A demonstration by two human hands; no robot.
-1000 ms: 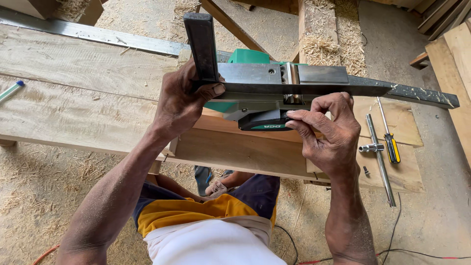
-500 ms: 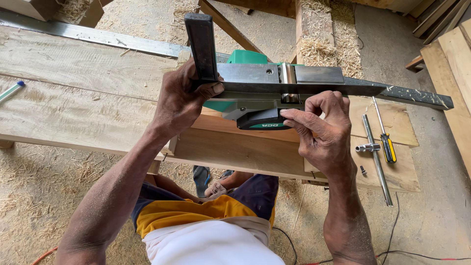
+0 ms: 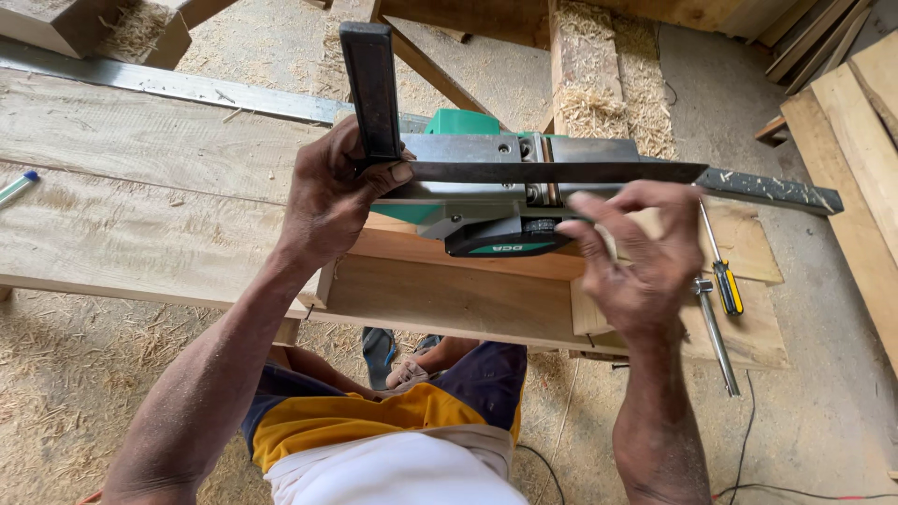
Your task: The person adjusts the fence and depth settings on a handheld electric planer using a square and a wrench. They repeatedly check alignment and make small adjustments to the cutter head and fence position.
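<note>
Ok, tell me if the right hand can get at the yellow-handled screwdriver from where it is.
Probably yes. The right hand holds nothing, and the yellow-handled screwdriver lies in the open on the board just to its right, with nothing between them.

- One head-worn view looks steeply down, close over both forearms and the wooden workbench [image 3: 140,187].
- It faces forward across the bench to the sawdust floor [image 3: 823,393].

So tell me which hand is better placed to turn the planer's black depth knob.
Right. The right hand has fingertips beside the black knob of the green electric planer. The left hand is busy gripping the steel square against the planer's sole.
</note>
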